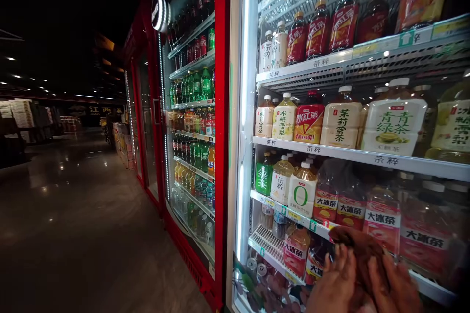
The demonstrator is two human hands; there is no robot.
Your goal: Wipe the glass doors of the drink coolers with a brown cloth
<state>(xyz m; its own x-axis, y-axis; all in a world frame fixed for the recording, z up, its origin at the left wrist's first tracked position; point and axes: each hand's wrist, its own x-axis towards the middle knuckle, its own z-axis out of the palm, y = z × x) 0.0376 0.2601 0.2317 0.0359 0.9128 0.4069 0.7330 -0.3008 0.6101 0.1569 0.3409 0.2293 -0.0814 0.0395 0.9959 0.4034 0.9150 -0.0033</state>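
Note:
Both hands are at the lower right, in front of a lit drinks fridge. My left hand [333, 281] has its fingers bent on the left part of a reddish-brown cloth [362, 247]. Close beside it, my right hand [394, 286] grips the cloth's right part, slightly smeared by motion. The cloth is bunched up between the hands and rises above the fingertips, near the glass. Behind it are pink-labelled tea bottles [382, 217] on a shelf. Whether the cloth touches the glass cannot be made out.
Shelves of bottled tea [341, 122] fill the fridge on the right. A red-framed fridge [222, 132] with sodas stands left of it, a round lit sign [160, 13] on its side. A shiny floor [91, 234] runs down a dark aisle at the left.

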